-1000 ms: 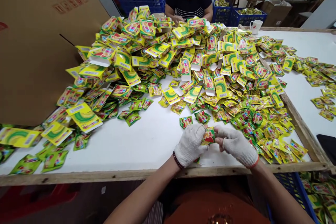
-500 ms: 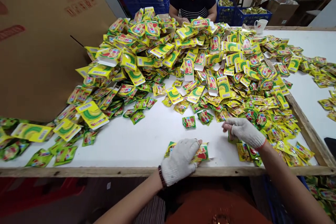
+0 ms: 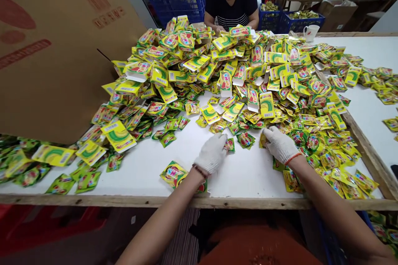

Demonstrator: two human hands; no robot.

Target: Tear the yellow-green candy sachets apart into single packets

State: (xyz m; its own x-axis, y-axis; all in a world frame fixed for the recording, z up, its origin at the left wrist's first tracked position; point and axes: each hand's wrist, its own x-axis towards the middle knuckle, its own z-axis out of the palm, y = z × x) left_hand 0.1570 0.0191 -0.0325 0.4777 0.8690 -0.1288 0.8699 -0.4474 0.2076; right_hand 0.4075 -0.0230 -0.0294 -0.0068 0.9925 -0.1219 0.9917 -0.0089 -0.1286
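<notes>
One head-worn view, facing forward and down across the worktop [image 3: 149, 163].
It looks from above the near edge [image 3: 242, 203], which crosses at six o'clock, with the left hand [image 3: 212, 154] close by near five and the right hand [image 3: 280, 145] near four. A cardboard box [image 3: 62, 70] looms near at ten; farther off come a person [image 3: 232, 8] just past twelve and a blue crate [image 3: 301, 25] toward two.

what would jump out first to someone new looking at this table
A heap of yellow-and-green boxes, across the far middle of the table, would likely catch the eye first. Next, a large brown carton looms at the left. Nearer, the gloved left hand is at a small green packet, and the gloved right hand is beside loose packets on the right.
</notes>
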